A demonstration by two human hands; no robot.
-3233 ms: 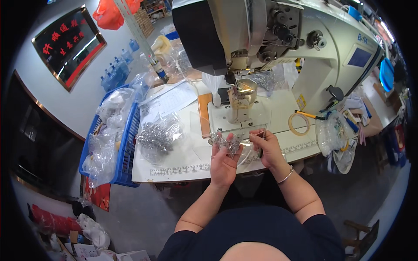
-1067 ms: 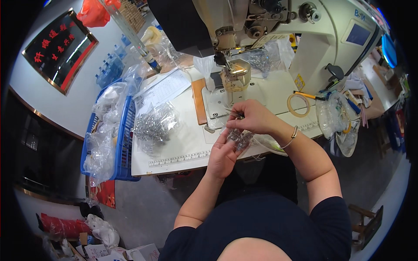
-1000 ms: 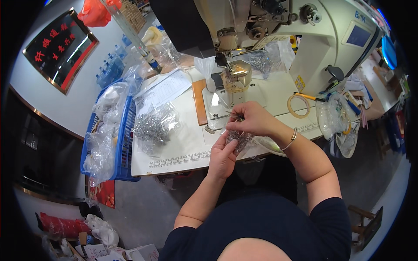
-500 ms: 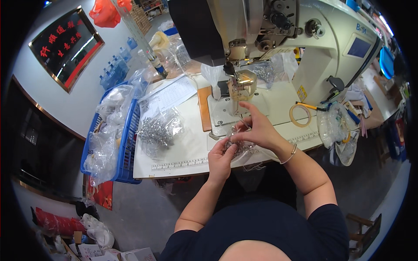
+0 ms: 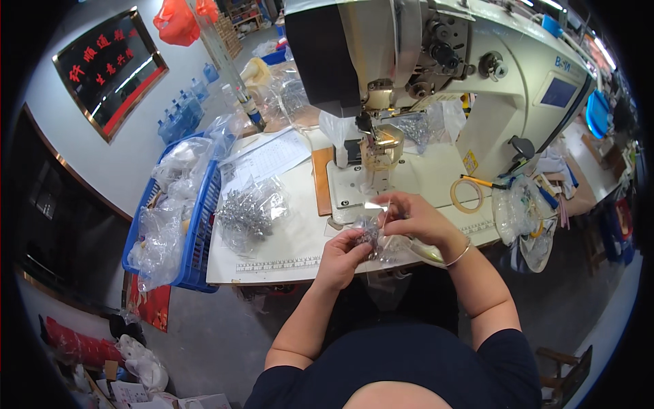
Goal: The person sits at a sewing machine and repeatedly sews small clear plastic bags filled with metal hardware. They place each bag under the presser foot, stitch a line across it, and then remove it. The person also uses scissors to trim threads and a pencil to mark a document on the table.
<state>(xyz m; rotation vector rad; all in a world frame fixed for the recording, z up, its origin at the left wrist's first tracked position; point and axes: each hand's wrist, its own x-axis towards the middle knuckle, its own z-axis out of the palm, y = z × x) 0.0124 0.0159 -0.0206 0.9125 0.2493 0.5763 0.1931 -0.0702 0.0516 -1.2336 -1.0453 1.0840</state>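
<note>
Near the front edge of the white sewing table, my left hand [image 5: 343, 255] is closed on a bunch of small silvery pieces [image 5: 368, 234], which looks partly wrapped in clear plastic. Just right of it and slightly farther, my right hand [image 5: 417, 221] pinches a thin pale strip [image 5: 386, 217] between thumb and fingers; its exact kind is too small to tell. Clear plastic [image 5: 395, 247] hangs below the right hand. Beyond both hands stand the needle and presser foot area [image 5: 375, 163] of a large sewing machine [image 5: 518, 75].
A clear bag of silvery pieces [image 5: 246, 215] lies on the table's left, beside a paper sheet [image 5: 272, 158]. A blue basket [image 5: 204, 238] of plastic bags stands at the left edge. A tape roll [image 5: 467, 195] and more bags [image 5: 521, 208] lie right. A ruler strip [image 5: 279, 264] runs along the front.
My right hand has drawn down from near the needle area toward me, its fingers now curled in around the thin strip. My left hand still holds the silvery bunch, and the view has shifted slightly.
</note>
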